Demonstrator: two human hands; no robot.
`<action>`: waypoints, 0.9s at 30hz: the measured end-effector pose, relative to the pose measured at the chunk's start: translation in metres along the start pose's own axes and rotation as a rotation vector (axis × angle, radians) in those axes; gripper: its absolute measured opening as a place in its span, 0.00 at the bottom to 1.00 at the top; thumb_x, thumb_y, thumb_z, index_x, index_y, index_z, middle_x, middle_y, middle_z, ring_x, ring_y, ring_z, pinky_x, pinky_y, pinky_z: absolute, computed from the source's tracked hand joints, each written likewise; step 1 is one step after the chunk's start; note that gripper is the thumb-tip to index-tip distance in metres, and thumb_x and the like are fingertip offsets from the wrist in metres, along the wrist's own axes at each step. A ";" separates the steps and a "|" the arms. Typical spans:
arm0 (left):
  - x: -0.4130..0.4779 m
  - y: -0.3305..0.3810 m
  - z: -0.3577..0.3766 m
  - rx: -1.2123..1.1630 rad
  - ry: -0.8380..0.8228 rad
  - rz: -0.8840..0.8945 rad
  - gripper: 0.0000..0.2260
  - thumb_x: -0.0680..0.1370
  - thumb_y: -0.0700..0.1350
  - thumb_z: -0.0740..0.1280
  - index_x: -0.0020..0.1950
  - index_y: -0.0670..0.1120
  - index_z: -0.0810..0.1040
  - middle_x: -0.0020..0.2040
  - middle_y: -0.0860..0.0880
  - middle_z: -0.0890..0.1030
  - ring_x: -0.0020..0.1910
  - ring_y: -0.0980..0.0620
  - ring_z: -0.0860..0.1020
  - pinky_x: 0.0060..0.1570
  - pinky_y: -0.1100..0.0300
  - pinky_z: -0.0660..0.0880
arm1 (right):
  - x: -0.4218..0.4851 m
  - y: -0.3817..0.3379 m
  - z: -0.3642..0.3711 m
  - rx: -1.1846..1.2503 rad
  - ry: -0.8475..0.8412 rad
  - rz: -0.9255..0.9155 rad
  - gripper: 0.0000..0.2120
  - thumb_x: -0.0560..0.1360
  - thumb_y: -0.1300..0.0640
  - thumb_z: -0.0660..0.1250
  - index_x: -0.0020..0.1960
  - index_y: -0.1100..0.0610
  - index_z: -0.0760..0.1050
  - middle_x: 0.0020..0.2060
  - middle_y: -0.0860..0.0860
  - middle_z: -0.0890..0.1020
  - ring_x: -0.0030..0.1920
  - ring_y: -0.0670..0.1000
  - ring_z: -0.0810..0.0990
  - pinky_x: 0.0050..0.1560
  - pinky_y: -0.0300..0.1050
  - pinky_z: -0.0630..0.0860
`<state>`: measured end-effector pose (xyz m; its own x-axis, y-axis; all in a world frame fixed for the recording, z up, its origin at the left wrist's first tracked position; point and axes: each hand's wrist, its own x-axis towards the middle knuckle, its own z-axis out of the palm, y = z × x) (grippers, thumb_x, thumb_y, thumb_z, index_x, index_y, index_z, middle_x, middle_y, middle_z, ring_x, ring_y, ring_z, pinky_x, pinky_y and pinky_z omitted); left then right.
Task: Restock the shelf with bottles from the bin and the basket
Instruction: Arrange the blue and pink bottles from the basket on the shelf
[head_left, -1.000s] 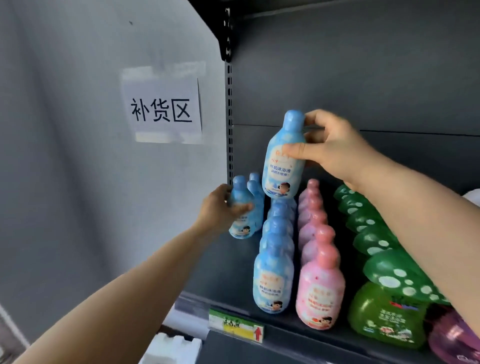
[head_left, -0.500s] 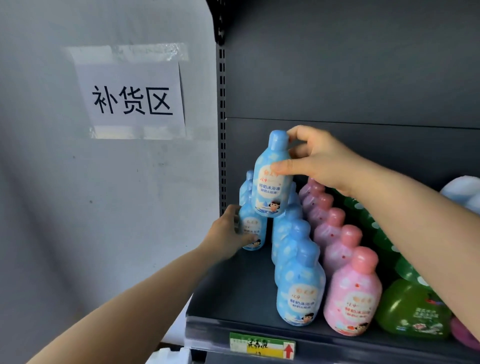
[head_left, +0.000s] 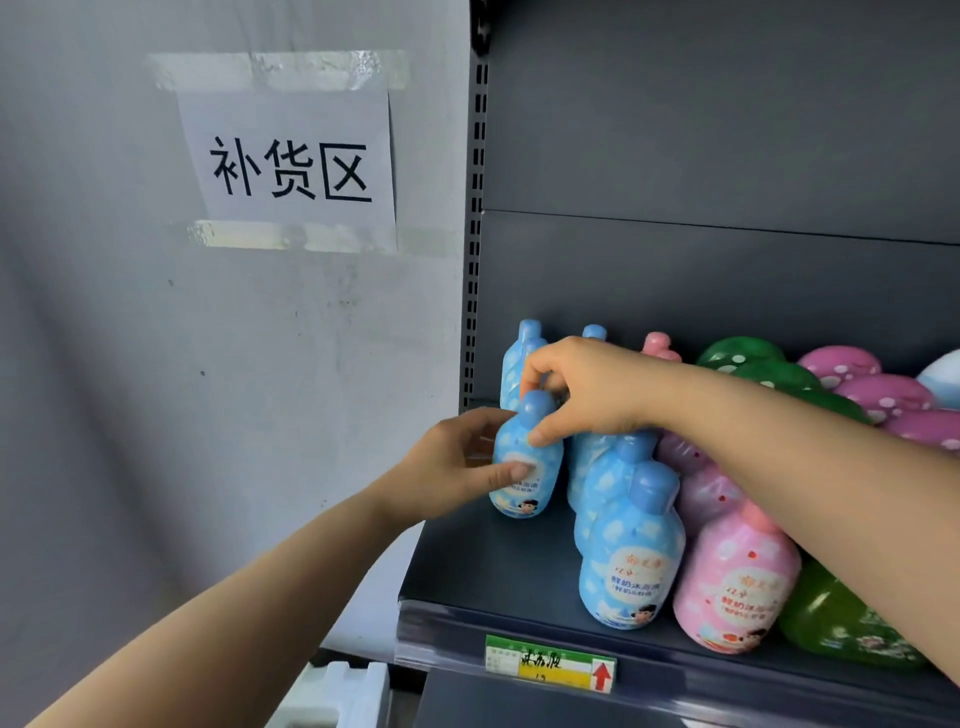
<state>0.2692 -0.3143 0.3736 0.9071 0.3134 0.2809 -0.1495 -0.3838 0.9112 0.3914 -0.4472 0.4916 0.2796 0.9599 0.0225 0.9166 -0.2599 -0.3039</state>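
A blue bottle (head_left: 524, 473) stands at the left end of the dark shelf (head_left: 493, 571), in front of another blue bottle (head_left: 522, 353). My right hand (head_left: 582, 395) pinches its neck and cap from above. My left hand (head_left: 452, 467) wraps round its body from the left, thumb across the label. To its right runs a row of blue bottles (head_left: 631, 556), then a row of pink bottles (head_left: 737, 577).
Green bottles (head_left: 852, 618) and pink-capped spotted bottles (head_left: 883, 395) fill the shelf further right. A paper sign (head_left: 291, 171) is taped to the grey wall on the left. A price tag (head_left: 550, 667) sits on the shelf's front rail. White foam (head_left: 337, 691) lies below.
My right hand has lowered the blue bottle from the air onto the shelf's left end, in front of the other one. My left hand has moved onto this bottle's body.
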 end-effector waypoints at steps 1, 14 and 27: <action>0.001 0.000 0.002 0.025 -0.009 -0.014 0.23 0.68 0.52 0.75 0.61 0.48 0.75 0.54 0.48 0.82 0.54 0.50 0.81 0.55 0.51 0.78 | 0.001 -0.001 0.000 -0.019 -0.005 0.006 0.13 0.66 0.51 0.76 0.44 0.47 0.73 0.35 0.41 0.77 0.38 0.38 0.74 0.41 0.39 0.70; 0.001 0.009 0.000 0.199 0.016 -0.017 0.28 0.67 0.60 0.73 0.62 0.50 0.73 0.52 0.51 0.82 0.51 0.56 0.81 0.55 0.54 0.78 | -0.010 0.002 -0.014 0.011 0.127 0.020 0.21 0.69 0.53 0.74 0.61 0.52 0.76 0.51 0.48 0.81 0.49 0.46 0.80 0.55 0.41 0.75; 0.056 0.165 0.096 0.857 0.260 0.478 0.29 0.73 0.57 0.62 0.71 0.46 0.67 0.60 0.44 0.77 0.61 0.44 0.74 0.59 0.56 0.69 | -0.153 0.067 -0.076 -0.404 0.568 0.217 0.29 0.75 0.45 0.65 0.74 0.49 0.62 0.72 0.47 0.66 0.70 0.53 0.66 0.64 0.51 0.67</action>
<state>0.3327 -0.4435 0.5106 0.6969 0.1040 0.7096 -0.0490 -0.9802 0.1918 0.4318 -0.6197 0.5396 0.4719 0.7078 0.5256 0.8266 -0.5625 0.0153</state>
